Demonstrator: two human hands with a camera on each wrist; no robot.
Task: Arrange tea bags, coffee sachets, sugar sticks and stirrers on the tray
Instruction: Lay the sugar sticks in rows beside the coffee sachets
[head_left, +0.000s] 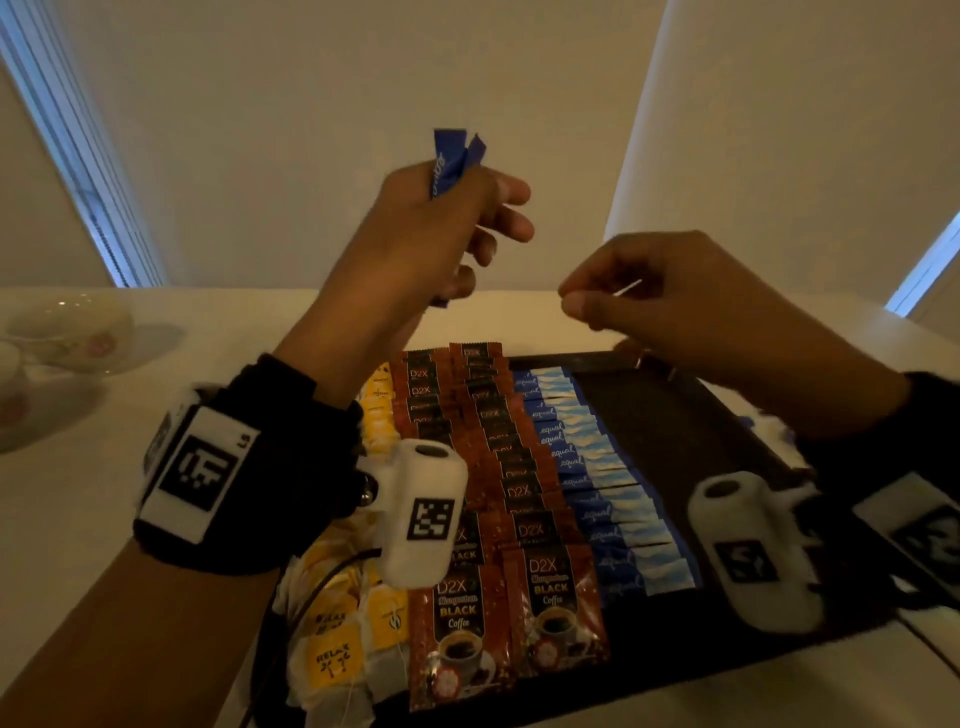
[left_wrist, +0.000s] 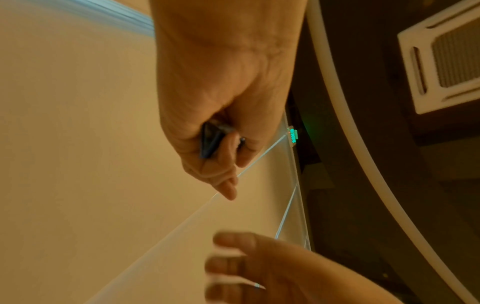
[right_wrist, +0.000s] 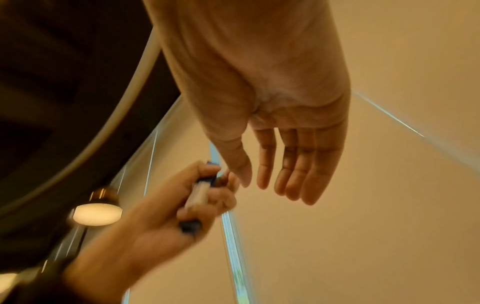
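Bench (head_left: 104, 519): big and white, with everything on it.
Tray (head_left: 675, 447): dark, flat on the bench; its right part is bare.
Coffee sachets (head_left: 498, 467): brown packs in two long rows on the tray, between the yellow and the blue rows.
Sugar sticks (head_left: 597, 483): a blue row on the tray, touching the right side of the coffee row.
Tea bags (head_left: 337, 639): yellow tags, at the tray's left edge.
Cups (head_left: 67, 332): pale, flowery, far left on the bench.
Left hand (head_left: 441, 228): up in the air above the tray, fingers curled tight round a few blue sticks (head_left: 454, 161); their tops poke out above the fist.
Right hand (head_left: 665, 291): in the air beside the left hand, not touching it; fingers loose and nearly straight. A thin pale sliver shows by it; I cannot tell what it is.
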